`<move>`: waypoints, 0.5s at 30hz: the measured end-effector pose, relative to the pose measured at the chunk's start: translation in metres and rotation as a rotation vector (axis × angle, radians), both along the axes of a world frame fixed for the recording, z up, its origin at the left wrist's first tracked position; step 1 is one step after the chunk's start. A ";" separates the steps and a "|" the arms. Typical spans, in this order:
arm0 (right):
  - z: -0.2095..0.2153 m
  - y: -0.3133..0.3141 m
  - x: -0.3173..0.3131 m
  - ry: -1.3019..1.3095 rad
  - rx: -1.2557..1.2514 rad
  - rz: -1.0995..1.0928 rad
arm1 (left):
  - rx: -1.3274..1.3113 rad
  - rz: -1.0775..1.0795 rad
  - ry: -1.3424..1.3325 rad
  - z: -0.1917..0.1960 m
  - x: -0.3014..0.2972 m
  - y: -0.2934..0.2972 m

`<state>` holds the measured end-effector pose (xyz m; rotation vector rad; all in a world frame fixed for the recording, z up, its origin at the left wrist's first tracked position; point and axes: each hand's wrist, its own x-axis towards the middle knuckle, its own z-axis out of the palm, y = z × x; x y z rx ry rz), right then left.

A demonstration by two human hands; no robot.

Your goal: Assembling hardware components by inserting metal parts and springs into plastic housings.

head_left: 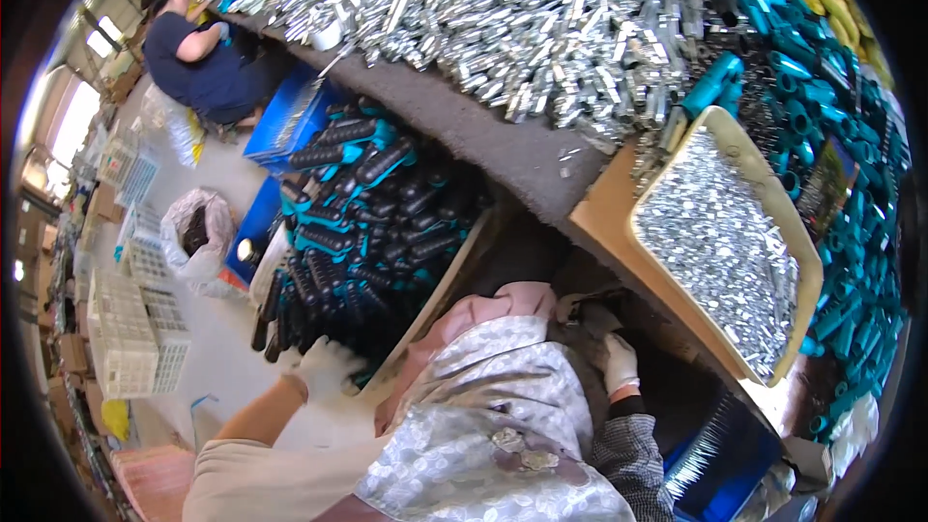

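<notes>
Black-and-teal ribbed handles (324, 237) lay right by the blurred, gloved left hand (329, 367), whose hold, like the right hand's (619, 363), I couldn't make out, heaped in a pale-rimmed bin (440, 292), seemingly light, stiff, hardly slippery, best grasped around their ribs.

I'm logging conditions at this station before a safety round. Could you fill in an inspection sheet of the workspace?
Surface: grey worktable, heaped with small silver metal pieces.
Job's things: black-and-turquoise ridged handles, piled below the worktable's edge.
Clutter: shallow cream tray full of silver bits; loose turquoise plastic tubes beside it.
Hands: white-gloved left hand, blurred, at the handle pile's near edge; white-gloved right hand near the pale patterned apron, grip unclear.
Cables: nothing seen that is clearly a cable.
Surroundings: person in dark blue clothing; white plastic lattice crates at left.
</notes>
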<state>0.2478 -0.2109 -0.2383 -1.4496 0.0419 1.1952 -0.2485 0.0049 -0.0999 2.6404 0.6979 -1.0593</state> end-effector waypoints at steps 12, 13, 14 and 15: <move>0.272 0.024 -0.015 -0.511 0.390 0.879 | -0.161 -0.084 -0.097 0.067 0.160 0.076; 0.300 0.025 -0.008 -0.548 0.457 0.886 | -0.041 -0.157 -0.460 0.087 0.181 0.083; 0.322 0.028 -0.001 -0.611 0.486 0.861 | -0.014 -0.181 -0.715 0.107 0.206 0.090; 0.339 0.032 0.005 -0.791 0.495 0.803 | -0.011 -0.197 -0.856 0.136 0.237 0.092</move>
